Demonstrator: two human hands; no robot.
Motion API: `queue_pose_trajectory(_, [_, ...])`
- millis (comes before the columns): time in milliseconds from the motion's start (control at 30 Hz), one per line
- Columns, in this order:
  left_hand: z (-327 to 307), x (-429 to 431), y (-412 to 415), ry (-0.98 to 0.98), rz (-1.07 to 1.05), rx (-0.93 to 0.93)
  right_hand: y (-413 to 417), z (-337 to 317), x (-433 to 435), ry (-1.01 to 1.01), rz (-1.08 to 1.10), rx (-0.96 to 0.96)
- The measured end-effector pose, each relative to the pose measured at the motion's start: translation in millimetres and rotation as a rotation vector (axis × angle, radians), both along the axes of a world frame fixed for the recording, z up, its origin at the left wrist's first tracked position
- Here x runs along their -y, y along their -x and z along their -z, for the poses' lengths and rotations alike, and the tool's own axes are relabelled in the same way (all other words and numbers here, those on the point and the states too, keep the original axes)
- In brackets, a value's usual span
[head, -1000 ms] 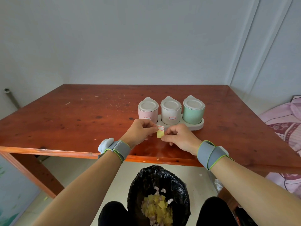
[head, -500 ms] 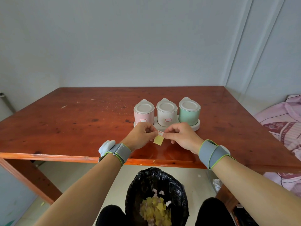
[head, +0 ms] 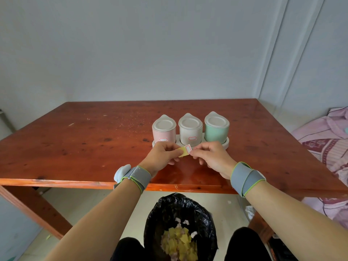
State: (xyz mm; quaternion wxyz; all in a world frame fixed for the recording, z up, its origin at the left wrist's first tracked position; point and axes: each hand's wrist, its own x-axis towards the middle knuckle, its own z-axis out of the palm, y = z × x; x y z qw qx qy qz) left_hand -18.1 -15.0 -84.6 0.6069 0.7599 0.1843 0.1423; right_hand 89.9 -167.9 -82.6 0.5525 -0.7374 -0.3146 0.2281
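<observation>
Three lidded jars stand in a row on a white tray [head: 227,143]: a pink jar [head: 163,129], a beige jar [head: 190,131] and a green jar [head: 216,129]. The pink and beige jars each carry a small red-bordered label. In front of the tray, my left hand [head: 162,156] pinches the left end of a small yellow backing strip [head: 182,150]. My right hand [head: 211,157] pinches a white red-bordered label sticker [head: 188,149] at the strip's right end. Both hands hover just above the wooden table [head: 75,144].
A bin lined with a black bag [head: 180,213] sits on the floor under the table's front edge, between my knees, holding several yellow and white paper scraps. A pink patterned bedcover [head: 327,140] lies at the right. Walls stand close behind the table.
The yellow strip has turned from hanging down to lying sideways between my fingertips, with the sticker now showing on its right end. The view has tilted upward; the jars have not moved.
</observation>
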Motion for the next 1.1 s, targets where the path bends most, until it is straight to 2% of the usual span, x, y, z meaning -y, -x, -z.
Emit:
queue_pose_trajectory(233, [4, 3, -1, 0.074, 0.054, -0.027, 3, 2, 1, 0.003, -0.023, 0.018])
queue_pose_trajectory(333, [6, 2, -1, 0.094, 0.053, -0.028, 3, 5, 1, 0.028, -0.019, 0.091])
queue_pose_trajectory(400, [7, 1, -1, 0.093, 0.051, -0.034, 3, 10, 0, 0.046, 0.050, 0.250])
queue_pose_trajectory(500, [7, 0, -2, 0.095, 0.052, -0.037, 7, 14, 2, 0.054, 0.179, 0.593])
queue_pose_trajectory(633, [10, -1, -2, 0.088, 0.058, -0.038, 13, 15, 2, 0.040, 0.134, 0.823])
queue_pose_trajectory(1100, [15, 0, -1, -0.182, 0.073, -0.066, 14, 21, -1, 0.177, 0.113, 0.700])
